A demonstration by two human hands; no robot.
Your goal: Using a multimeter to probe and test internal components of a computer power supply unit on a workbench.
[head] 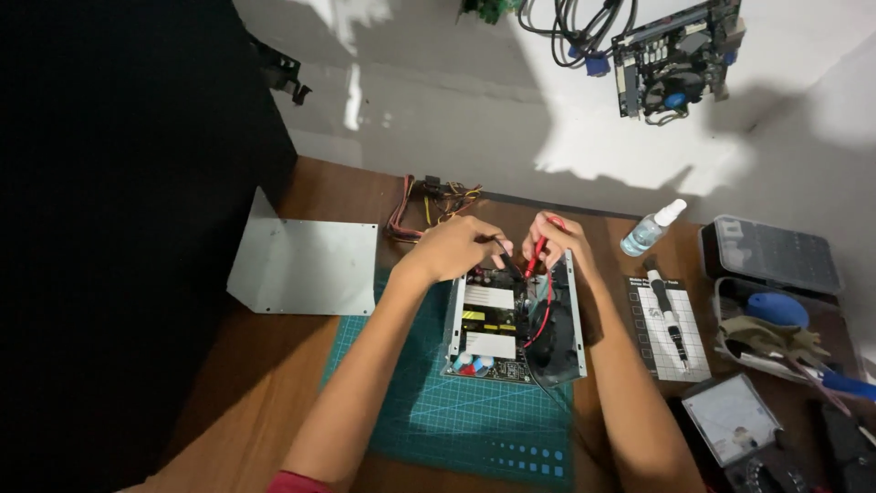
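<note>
Brown wooden table (274, 365), pale wall (438, 100) behind with bright light patches, deep shadow at left

There is one view only, from a camera worn on the person's head, so nothing is shared with a second view. It looks steeply down and forward over a wooden table (274, 383). Both forearms run up from the near edge of the picture to the middle, where the left hand (453, 248) and right hand (554, 241) meet over an open metal box (514, 319) on a green mat (456, 420). The camera sits close, within arm's reach of them. Farther off it takes in the white wall (438, 100) at the top. The left side falls into darkness, and the right edge cuts through a meter (732, 422).
</note>
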